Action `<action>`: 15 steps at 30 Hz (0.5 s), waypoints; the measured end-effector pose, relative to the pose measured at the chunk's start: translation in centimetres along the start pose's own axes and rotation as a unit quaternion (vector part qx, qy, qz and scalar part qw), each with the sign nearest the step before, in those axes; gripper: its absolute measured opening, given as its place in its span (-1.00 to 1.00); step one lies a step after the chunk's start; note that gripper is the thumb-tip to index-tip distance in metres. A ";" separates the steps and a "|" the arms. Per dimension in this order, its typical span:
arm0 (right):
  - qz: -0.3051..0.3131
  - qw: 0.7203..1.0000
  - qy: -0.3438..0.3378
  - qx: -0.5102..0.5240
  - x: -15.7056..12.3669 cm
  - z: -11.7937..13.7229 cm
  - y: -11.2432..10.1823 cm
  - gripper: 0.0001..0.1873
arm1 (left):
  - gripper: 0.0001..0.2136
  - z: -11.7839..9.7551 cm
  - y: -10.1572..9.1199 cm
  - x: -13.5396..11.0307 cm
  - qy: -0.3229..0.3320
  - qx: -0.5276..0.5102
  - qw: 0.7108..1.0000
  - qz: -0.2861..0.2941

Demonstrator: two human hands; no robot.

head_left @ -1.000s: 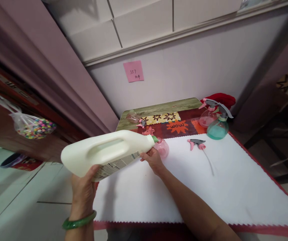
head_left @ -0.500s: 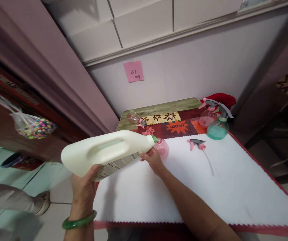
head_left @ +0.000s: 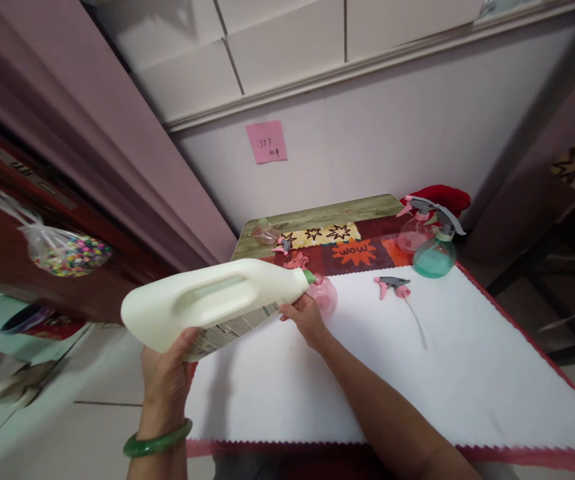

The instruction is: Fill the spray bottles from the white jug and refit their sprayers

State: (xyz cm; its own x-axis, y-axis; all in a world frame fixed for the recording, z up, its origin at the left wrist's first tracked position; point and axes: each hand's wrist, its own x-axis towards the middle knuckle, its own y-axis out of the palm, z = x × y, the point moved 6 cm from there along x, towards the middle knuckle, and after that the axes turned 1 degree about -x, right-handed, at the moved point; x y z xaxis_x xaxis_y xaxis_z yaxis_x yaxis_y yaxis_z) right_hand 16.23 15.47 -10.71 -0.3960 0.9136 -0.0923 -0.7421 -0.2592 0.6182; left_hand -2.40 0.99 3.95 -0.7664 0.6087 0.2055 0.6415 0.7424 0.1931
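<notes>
A large cream-white detergent bottle [head_left: 217, 283] with a handle recess lies tilted in the air, its green spout at the mouth of a round pink spray bottle [head_left: 324, 297]. My left hand [head_left: 170, 360], wearing a green bangle, grips its base end from below. My right hand [head_left: 305, 320] is closed around the underside near its neck; whether it also touches the pink bottle is hidden. To the right, a grey and pink spray trigger [head_left: 392, 287] with a thin tube lies on the white table cover [head_left: 367, 373]. Liquid flow cannot be made out.
A pink spray bottle [head_left: 414, 237] and a teal one [head_left: 435, 257] stand at the back right beside a red cloth [head_left: 442, 197]. A clear spray bottle [head_left: 267, 235] lies at the back left. A bag of colourful beads [head_left: 70, 253] hangs at left.
Another person's foot and leg at the left have moved further left and are blurred. My hands and the detergent bottle stay almost still.
</notes>
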 end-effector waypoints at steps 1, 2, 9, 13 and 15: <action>-0.002 1.000 0.000 0.002 0.0 0.0 0.0 -0.52 | -0.48 0.1 -0.1 0.0 0.000 -0.001 1.000 -0.004; -0.003 1.000 0.000 0.003 0.0 0.0 0.0 -0.52 | -0.46 0.1 -0.3 0.0 -0.001 -0.002 1.000 -0.010; -0.001 1.000 0.002 0.001 0.0 0.0 0.1 -0.51 | -0.48 0.4 -0.5 0.1 -0.001 0.005 1.000 -0.016; 0.005 1.000 -0.006 -0.004 0.1 -0.1 0.0 -0.51 | -0.46 0.3 -0.4 0.2 -0.001 0.008 1.000 -0.019; 0.006 1.000 -0.008 -0.006 0.1 -0.1 0.0 -0.51 | -0.45 0.3 -0.4 0.2 -0.001 0.008 1.000 -0.024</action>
State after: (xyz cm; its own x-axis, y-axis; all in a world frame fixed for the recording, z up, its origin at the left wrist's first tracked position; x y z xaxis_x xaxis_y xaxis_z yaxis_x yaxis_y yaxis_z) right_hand 16.11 15.52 -10.79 -0.3966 0.9151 -0.0731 -0.7440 -0.2738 0.6095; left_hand -2.84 0.91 3.64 -0.7957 0.5736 0.1943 0.6041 0.7744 0.1880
